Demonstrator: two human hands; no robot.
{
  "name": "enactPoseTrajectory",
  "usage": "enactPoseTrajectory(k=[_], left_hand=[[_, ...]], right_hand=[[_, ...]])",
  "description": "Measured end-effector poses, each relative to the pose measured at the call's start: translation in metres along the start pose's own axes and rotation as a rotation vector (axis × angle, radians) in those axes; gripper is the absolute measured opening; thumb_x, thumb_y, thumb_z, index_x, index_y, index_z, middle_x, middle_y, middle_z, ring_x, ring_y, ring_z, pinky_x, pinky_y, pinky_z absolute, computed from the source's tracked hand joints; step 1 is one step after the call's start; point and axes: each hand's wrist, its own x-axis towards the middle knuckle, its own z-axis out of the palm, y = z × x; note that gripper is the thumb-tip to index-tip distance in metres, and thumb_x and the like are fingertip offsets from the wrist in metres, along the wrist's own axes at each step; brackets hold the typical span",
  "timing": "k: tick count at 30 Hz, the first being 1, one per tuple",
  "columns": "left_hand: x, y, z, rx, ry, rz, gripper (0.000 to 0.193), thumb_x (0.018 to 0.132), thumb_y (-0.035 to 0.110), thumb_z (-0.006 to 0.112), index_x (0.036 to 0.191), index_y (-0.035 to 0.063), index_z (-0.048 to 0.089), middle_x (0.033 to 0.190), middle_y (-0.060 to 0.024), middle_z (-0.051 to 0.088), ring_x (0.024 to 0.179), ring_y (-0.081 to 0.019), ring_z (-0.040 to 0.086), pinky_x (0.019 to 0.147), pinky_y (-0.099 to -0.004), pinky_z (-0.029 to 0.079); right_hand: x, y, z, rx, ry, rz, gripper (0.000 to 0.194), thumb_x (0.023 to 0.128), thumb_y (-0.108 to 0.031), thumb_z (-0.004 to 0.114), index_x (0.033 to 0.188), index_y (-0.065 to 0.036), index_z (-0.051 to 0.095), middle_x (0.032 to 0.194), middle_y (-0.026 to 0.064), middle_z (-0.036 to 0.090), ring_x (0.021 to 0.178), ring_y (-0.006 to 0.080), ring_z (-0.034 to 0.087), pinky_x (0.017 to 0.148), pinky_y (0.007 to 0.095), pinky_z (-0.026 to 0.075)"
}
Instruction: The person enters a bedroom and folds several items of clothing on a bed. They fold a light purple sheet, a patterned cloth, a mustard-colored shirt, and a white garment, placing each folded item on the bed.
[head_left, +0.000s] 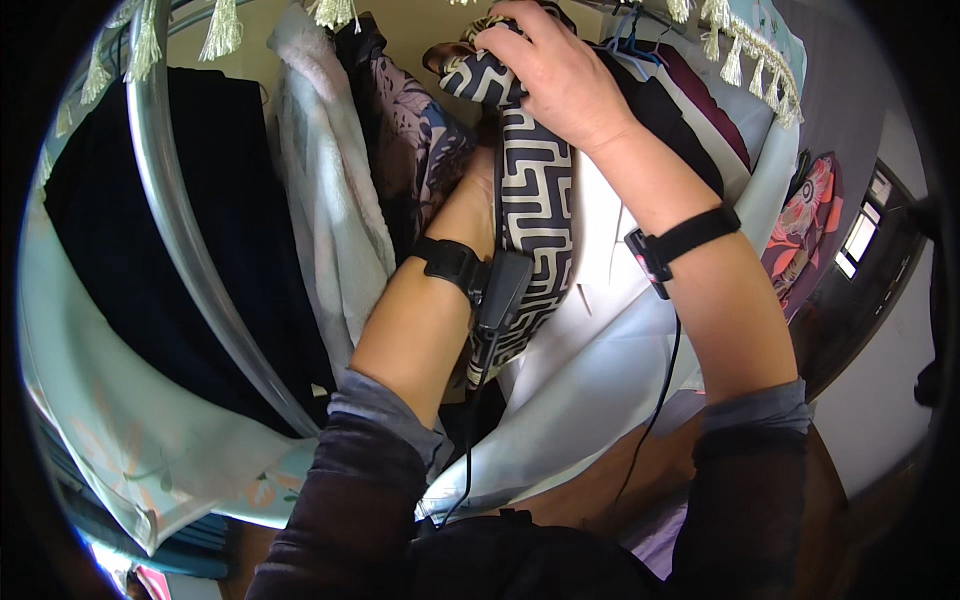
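Note:
A black-and-cream geometric patterned garment (536, 180) hangs in front of me among other hung clothes. At its bunched top, my right hand (559, 75) grips the fabric with the fingers bent over it. My left hand (480, 176) reaches in on the garment's left side. Its fingers are hidden behind the cloth, so what they touch cannot be seen. Just left of that hand hang a pink-and-navy floral garment (412, 120) and a pale fleecy garment (322, 172). White clothing (596, 217) hangs directly to the right of the patterned piece.
A bent metal tube (161, 172) crosses the left side before dark clothing (217, 225). Pale green fabric covering (112, 375) with tassels (223, 30) surrounds the rack. Blue hangers (634, 46) show at upper right. A cable (660, 412) dangles from each wrist device.

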Motion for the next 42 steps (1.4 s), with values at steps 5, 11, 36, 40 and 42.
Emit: enactPoseTrajectory(k=[5,11,36,40,42], left_hand=[[0.020,0.006,-0.021,0.400,0.112,0.307,0.027,0.084,0.012,0.063,0.109,0.0033,0.062,0.102,-0.0098,0.065,0.087,-0.0200,0.061,0.078,-0.0384,0.053],[-0.008,-0.008,-0.015,-0.020,-0.147,0.240,0.030,0.088,0.023,0.052,0.112,0.0060,0.057,0.104,-0.0100,0.062,0.096,-0.0259,0.058,0.088,-0.0385,0.047],[-0.183,-0.049,0.023,0.743,0.339,0.227,0.056,0.083,0.031,0.062,0.132,0.0068,0.049,0.131,-0.0079,0.052,0.126,-0.0223,0.039,0.106,-0.0398,0.014],[-0.253,-0.020,0.069,1.220,0.025,0.267,0.058,0.086,0.035,0.058,0.133,0.0036,0.046,0.131,-0.0153,0.052,0.125,-0.0254,0.046,0.105,-0.0440,0.025],[-0.281,0.002,0.083,1.495,0.016,0.333,0.058,0.087,0.037,0.057,0.133,0.0031,0.046,0.130,-0.0175,0.052,0.122,-0.0271,0.050,0.103,-0.0460,0.031]], right_hand=[[-0.012,0.016,0.037,-0.080,-0.608,0.540,0.040,0.071,0.004,0.058,0.109,-0.002,0.048,0.108,0.0195,0.057,0.106,0.0357,0.056,0.087,0.0424,0.048],[-0.020,0.058,0.077,0.347,-1.089,0.942,0.037,0.081,-0.020,0.057,0.107,0.005,0.064,0.106,0.0203,0.065,0.096,0.0308,0.063,0.083,0.0372,0.050],[-0.026,-0.009,-0.028,0.309,-1.109,0.023,0.032,0.083,-0.024,0.059,0.105,-0.001,0.061,0.090,0.0192,0.066,0.084,0.0358,0.063,0.079,0.0410,0.050],[0.014,-0.046,-0.090,0.407,-1.545,0.126,0.036,0.086,-0.027,0.057,0.110,-0.001,0.061,0.093,0.0198,0.066,0.088,0.0347,0.064,0.078,0.0404,0.050],[-0.001,-0.060,-0.123,0.614,-1.241,0.086,0.032,0.086,-0.024,0.056,0.108,-0.002,0.063,0.092,0.0192,0.067,0.088,0.0329,0.064,0.079,0.0391,0.050]])
